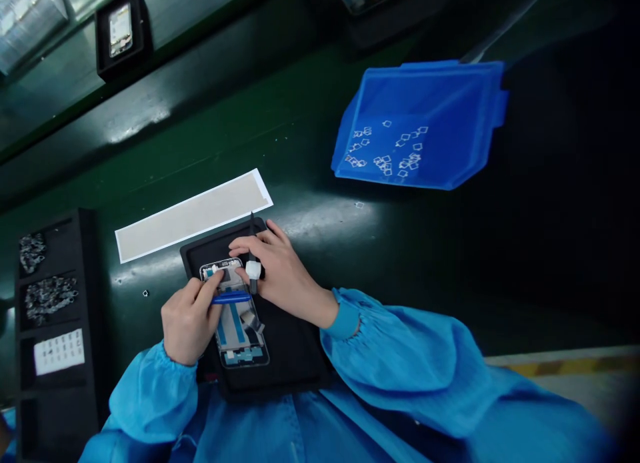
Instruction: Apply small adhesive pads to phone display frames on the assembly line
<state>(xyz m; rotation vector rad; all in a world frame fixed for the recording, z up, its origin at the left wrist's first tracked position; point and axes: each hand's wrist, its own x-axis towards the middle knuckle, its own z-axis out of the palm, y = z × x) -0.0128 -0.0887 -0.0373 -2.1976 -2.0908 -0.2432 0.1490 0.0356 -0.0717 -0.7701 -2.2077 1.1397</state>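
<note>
An opened phone body [233,329] with blue strips and a loose flex cable lies on a black tray [290,356] in front of me. My left hand [187,319] is closed around a thin blue stick-like tool [233,297], and its fingertips press near the upper end of the phone. My right hand [283,269] reaches over the upper right side of the phone, its fingers closed on dark tweezers [253,239] whose pointed end is directed away from me. A white piece [253,270] sits on the tweezers. My right fingertips are partly hidden.
Beyond the tray lies a white-edged beige strip [195,216]. A blue bin [420,116] at upper right holds several small square frames. To the left is a black compartment tray [90,316] with small parts. Another phone body [121,31] sits in a box on the shelf.
</note>
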